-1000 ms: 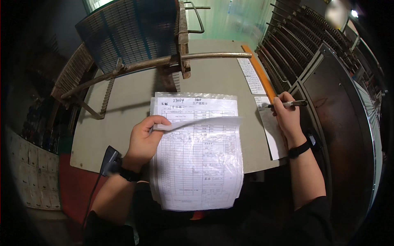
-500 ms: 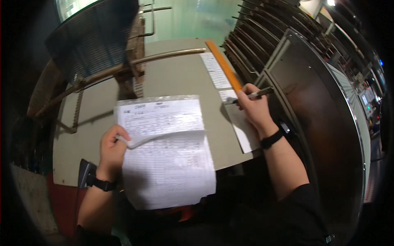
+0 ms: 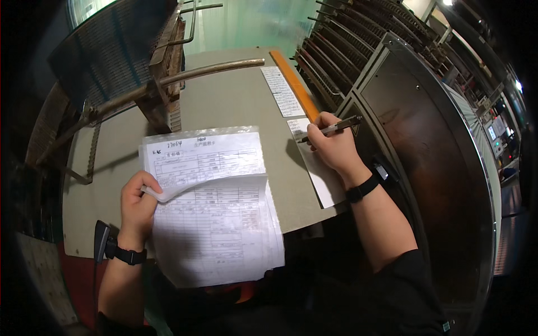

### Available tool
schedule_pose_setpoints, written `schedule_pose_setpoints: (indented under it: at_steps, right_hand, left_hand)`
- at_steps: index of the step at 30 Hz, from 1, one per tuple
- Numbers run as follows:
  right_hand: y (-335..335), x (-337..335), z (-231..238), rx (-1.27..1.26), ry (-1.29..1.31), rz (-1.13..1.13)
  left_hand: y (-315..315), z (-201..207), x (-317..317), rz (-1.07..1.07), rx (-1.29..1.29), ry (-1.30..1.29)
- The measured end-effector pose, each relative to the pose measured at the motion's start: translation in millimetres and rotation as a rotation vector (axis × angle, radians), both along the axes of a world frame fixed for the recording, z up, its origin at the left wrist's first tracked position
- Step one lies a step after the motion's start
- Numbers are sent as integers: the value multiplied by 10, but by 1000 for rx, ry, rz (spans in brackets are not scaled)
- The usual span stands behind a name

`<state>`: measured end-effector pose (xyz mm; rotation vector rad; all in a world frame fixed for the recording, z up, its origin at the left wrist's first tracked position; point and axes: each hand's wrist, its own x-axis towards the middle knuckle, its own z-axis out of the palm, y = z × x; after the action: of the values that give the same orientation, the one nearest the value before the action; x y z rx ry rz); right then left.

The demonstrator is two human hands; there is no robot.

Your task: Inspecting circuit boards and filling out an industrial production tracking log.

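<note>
Pinched by its left edge, a printed form in a clear plastic sleeve [image 3: 218, 224] is in my left hand [image 3: 139, 204]; its upper sheet bends over the lower one. Between the fingers of my right hand [image 3: 334, 147] is a dark pen [image 3: 339, 127], slanting down to the left. The pen's tip is at a narrow white paper strip [image 3: 322, 179] with handwriting at its top; whether it touches I cannot tell. Another written paper strip [image 3: 282, 92] lies just beyond, beside an orange ruler-like bar [image 3: 294, 84]. Both strips rest on the grey tabletop [image 3: 224, 95].
A rusty metal pipe frame [image 3: 185, 75] stands over the table's left part, with a dark perforated panel [image 3: 101, 61] behind. Slatted metal racks [image 3: 358, 45] rise at the far right. A large dark metal cabinet panel [image 3: 426, 134] borders my right arm.
The whole view has shifted slightly, moving things left in the picture. My left hand still grips the sleeved form, and my right hand keeps the pen at the strip.
</note>
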<state>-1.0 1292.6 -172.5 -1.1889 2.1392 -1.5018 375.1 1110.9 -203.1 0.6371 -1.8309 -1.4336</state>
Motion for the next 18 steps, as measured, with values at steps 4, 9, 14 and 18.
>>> schedule_pose_setpoints:
  at_steps: [4,9,14,18]
  right_hand:
    - [-8,-22,-24,24,20,-21]
    - [-8,-67,-70,18,116,7]
    - [-2,-61,-65,20,134,-17]
    - [-7,-55,-60,17,47,-18]
  left_hand:
    - [15,17,-9,-16,-5,9]
    - [19,8,-1,-18,25,8]
    - [24,12,-7,-25,1,14]
    - [-2,-13,-3,-19,7,5]
